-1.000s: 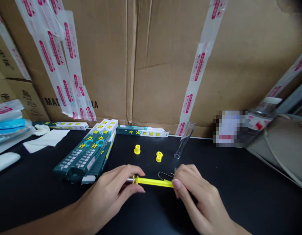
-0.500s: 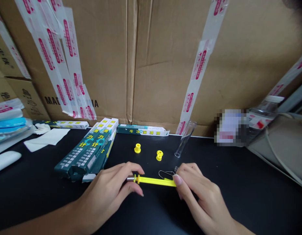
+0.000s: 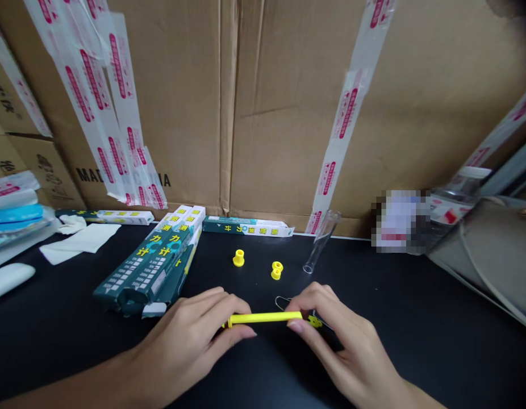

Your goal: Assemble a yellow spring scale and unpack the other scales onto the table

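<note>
The left hand [image 3: 182, 335] is clenched round one end of a slim yellow plastic tube [image 3: 263, 319], and the right hand [image 3: 348, 341] grasps the other end between thumb and fingers, holding the tube level over the black worktop [image 3: 416, 329]. A bent silver wire hook [image 3: 282, 303] lies just behind the tube. Farther behind it are small yellow plastic spools [image 3: 238, 258] and a tilted clear glass tube [image 3: 320, 244], with dark green cardboard boxes [image 3: 147, 267] beyond its left end. This even, two-handed hold looks steady.
</note>
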Demonstrator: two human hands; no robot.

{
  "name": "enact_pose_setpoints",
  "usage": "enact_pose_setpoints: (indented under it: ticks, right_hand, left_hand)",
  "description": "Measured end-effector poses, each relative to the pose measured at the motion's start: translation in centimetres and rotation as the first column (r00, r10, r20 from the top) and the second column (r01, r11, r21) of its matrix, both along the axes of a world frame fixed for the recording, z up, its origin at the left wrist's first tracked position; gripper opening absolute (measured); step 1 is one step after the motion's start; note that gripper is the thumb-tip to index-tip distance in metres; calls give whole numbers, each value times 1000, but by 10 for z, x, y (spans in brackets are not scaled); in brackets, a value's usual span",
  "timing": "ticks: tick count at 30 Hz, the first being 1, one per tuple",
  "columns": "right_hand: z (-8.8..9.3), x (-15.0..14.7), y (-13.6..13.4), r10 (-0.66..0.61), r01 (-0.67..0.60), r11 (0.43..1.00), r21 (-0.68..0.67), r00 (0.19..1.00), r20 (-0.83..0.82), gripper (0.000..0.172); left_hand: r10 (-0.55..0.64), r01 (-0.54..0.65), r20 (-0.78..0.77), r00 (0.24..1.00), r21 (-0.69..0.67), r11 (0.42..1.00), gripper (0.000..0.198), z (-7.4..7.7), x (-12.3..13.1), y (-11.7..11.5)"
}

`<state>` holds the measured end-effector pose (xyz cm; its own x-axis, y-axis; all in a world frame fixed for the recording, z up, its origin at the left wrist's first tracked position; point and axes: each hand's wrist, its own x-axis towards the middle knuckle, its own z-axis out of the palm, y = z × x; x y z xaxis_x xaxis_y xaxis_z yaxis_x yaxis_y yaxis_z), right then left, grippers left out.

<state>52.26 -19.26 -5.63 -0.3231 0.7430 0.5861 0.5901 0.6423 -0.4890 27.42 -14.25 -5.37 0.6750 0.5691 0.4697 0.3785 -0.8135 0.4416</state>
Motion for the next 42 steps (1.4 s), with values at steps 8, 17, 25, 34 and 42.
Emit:
enact_pose_setpoints:
  ticks: [8, 17, 25, 34, 42]
  right_hand:
    - [-4, -3, 0, -116, 116, 993, -9, 993, 38, 36]
    - [-1, -3, 5, 55, -51, 997, -56, 995, 84, 21]
    - [-4, -1, 4, 105, -107, 993, 40, 993, 47, 18]
    - [-13, 1, 7, -182, 180, 983, 30, 978, 98, 26]
    - [-16, 1, 12, -232, 237, 971, 13, 936, 264, 41]
  left_hand:
    - [95, -96, 42, 995, 30, 995, 11, 2, 1, -1]
    - [44, -44, 5, 999, 39, 998, 13, -1, 1, 0]
    - [-29, 40, -77, 997, 134, 990, 22, 2, 0, -1]
    - [188, -186, -81, 979, 38, 982, 29, 0, 2, 1]
    - [191, -187, -112, 975, 44, 981, 20, -3, 1, 1]
